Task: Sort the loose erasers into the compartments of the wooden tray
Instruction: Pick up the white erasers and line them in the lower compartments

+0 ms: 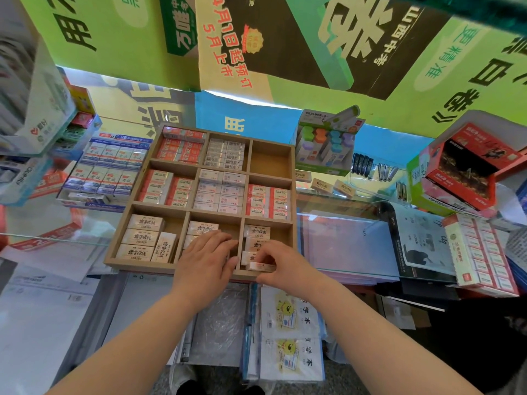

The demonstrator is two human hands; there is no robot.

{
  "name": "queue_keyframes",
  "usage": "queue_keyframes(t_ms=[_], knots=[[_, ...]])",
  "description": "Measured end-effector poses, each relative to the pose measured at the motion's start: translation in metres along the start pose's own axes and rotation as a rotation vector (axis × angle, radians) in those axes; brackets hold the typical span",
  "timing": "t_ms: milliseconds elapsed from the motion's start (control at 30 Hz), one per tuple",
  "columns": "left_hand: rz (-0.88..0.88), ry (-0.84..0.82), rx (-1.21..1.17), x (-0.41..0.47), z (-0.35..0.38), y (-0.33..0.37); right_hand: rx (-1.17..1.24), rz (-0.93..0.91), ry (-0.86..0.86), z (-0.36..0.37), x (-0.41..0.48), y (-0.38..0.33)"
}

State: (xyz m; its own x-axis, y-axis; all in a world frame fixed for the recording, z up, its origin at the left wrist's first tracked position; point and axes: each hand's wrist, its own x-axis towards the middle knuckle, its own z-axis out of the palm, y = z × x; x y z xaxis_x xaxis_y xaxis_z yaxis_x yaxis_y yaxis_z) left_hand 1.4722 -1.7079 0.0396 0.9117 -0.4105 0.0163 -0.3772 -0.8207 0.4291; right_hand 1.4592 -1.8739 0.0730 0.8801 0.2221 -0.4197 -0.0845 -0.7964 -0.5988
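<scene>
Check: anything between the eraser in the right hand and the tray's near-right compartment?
Nothing visible. The right hand pinches the eraser at the near end of the near-right compartment, beside the stored erasers. The left hand rests in the near-middle compartment, across the divider.

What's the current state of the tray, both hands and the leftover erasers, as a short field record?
wooden tray: nine compartments, eight hold erasers
empty compartment: far right corner
left hand: rests flat over the near middle compartment
right hand: fingers pinch a cream eraser at the near right compartment
loose erasers: a few on the glass counter, right of the tray
</scene>
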Motion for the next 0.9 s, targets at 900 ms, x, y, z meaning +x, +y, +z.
queue_keyframes(t_ms=[900], knots=[[0.048, -0.016, 0.108, -0.003, -0.013, 0.006, 0.036, -0.015, 0.166, -0.01, 0.012, 0.007]])
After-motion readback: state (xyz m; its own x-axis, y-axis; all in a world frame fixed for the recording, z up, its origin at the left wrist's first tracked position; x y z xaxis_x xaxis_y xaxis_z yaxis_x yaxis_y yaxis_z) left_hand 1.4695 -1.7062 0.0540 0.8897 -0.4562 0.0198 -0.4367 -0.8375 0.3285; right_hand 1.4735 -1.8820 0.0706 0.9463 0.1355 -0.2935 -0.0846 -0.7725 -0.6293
